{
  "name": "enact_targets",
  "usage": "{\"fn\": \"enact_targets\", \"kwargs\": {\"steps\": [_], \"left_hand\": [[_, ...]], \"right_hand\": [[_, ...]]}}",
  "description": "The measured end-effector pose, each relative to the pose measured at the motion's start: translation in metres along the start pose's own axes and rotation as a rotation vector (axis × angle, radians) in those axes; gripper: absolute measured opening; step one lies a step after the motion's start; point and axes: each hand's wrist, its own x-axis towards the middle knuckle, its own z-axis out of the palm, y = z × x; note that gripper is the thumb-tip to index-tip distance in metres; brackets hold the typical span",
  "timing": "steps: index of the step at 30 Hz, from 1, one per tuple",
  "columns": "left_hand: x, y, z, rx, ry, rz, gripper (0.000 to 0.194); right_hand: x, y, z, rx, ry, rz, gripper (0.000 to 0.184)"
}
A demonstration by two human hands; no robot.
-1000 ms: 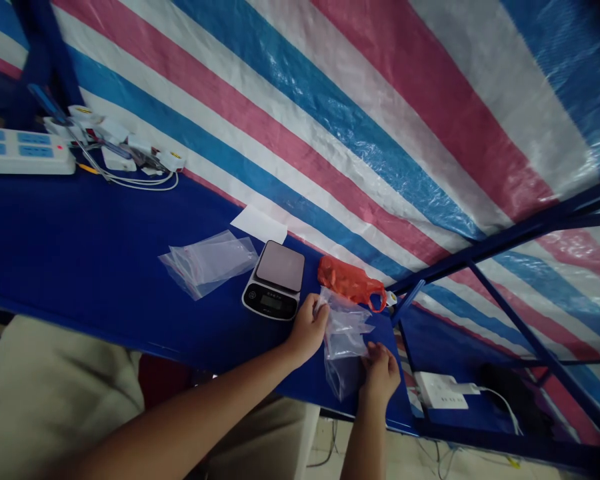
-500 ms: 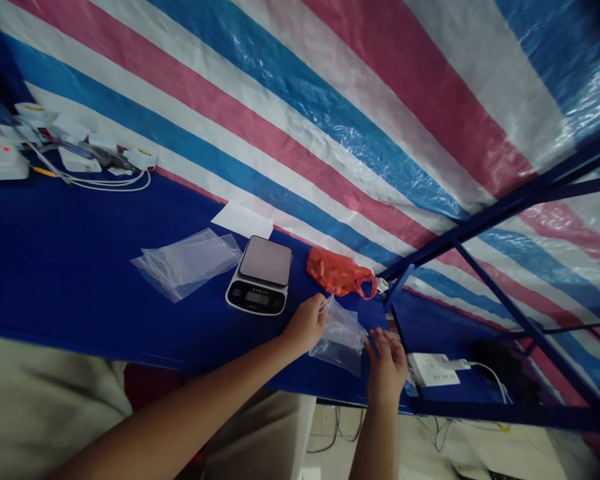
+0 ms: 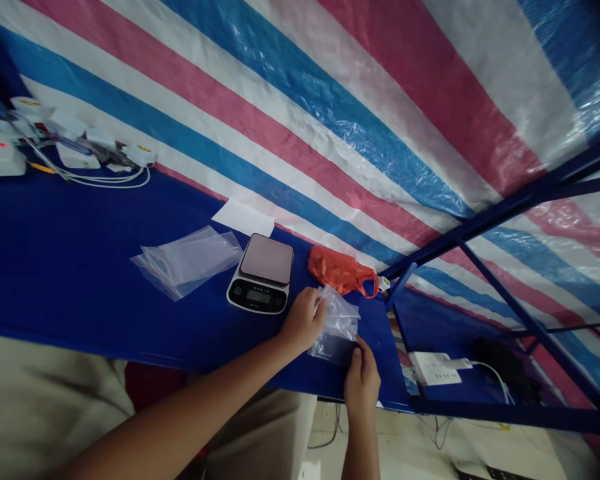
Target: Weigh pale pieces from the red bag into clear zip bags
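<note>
My left hand (image 3: 304, 319) is closed on the upper left edge of a clear plastic bag (image 3: 337, 323), which is crumpled near the top. At the bag's lower right corner, the fingertips of my right hand (image 3: 363, 375) are pressed together on its edge. Just left of my left hand stands a kitchen scale (image 3: 266, 260) with a bare plate and a dark display. An orange-red plastic bag (image 3: 340, 269) with something lumpy inside lies beyond the clear bag. Further left, several flat zip bags (image 3: 187, 260) lie in a loose stack.
A white paper (image 3: 243, 217) lies behind the scale on the blue table (image 3: 80, 267). Cables and white plugs (image 3: 100, 143) crowd the far left. Blue metal bars (image 3: 500, 283) and a white power strip (image 3: 436, 368) are at the right. A striped sheet (image 3: 280, 120) rises behind.
My right hand has moved left and its spread fingers have come together at the bag's corner. The clear bag has shifted slightly left and bunched up near my left hand.
</note>
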Motion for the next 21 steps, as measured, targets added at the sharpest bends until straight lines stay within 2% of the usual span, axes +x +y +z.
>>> {"fn": "enact_targets", "kwargs": {"steps": [2,4,6,8,10,12,15,18,21], "left_hand": [[0.0,0.004,-0.004,-0.032,0.014,-0.003,0.023],[-0.002,0.01,-0.006,-0.109,-0.048,-0.021,0.025],[-0.006,0.014,-0.006,-0.199,-0.135,-0.036,0.027],[-0.01,0.017,-0.003,-0.284,-0.179,-0.082,0.029],[-0.012,0.017,0.001,-0.397,-0.169,-0.169,0.033],[-0.011,0.015,0.003,-0.535,-0.12,-0.258,0.037],[-0.009,0.015,0.0,-0.674,-0.037,-0.317,0.043],[-0.011,0.022,-0.01,-0.755,-0.035,-0.352,0.047],[-0.016,0.034,-0.017,-0.942,-0.03,-0.469,0.05]], "right_hand": [[0.003,0.0,-0.005,0.09,0.02,0.069,0.052],[0.005,-0.002,-0.007,0.217,0.055,0.113,0.053],[0.007,-0.005,-0.006,0.244,0.077,0.128,0.055],[0.008,-0.008,-0.001,0.118,0.074,0.101,0.055],[0.007,-0.009,0.007,-0.039,0.066,0.035,0.055],[0.005,-0.01,0.016,-0.13,0.064,-0.063,0.054],[0.005,-0.011,0.026,-0.241,0.088,-0.202,0.047],[0.011,-0.015,0.037,-0.375,0.25,-0.151,0.041],[0.024,-0.022,0.047,-0.329,0.459,-0.025,0.041]]}}
